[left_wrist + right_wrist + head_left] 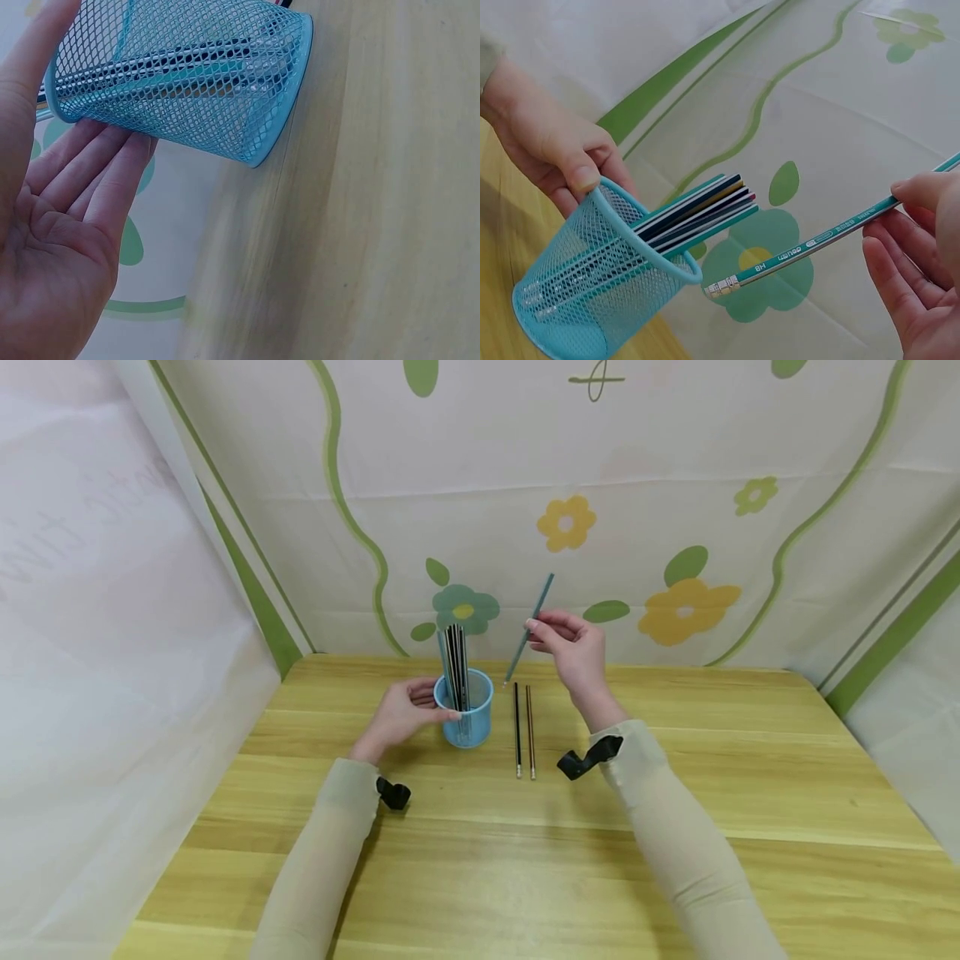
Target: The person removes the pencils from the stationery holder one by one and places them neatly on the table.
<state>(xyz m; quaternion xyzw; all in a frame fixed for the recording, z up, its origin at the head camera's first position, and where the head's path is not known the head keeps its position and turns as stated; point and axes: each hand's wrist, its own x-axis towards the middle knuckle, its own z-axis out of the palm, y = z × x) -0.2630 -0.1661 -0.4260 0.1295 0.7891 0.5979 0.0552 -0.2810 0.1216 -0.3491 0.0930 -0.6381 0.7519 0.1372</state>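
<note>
A blue mesh pencil cup (474,731) stands on the table, with several pencils (705,210) leaning together inside it, eraser ends down. My left hand (405,710) holds the cup at its rim, thumb on the near side and fingers behind. Up and to the right, my right hand (573,647) pinches a green pencil (810,246) between thumb and fingers. This pencil is tilted, its white eraser end low and close to the cup's rim. Two more pencils, one black (517,731) and one brown (531,731), lie side by side right of the cup.
The wooden table (480,860) ends at a white cloth backdrop (480,460) printed with flowers and green lines. Cloth walls (97,635) rise at the left and right sides. Black straps (592,757) sit on both wrists.
</note>
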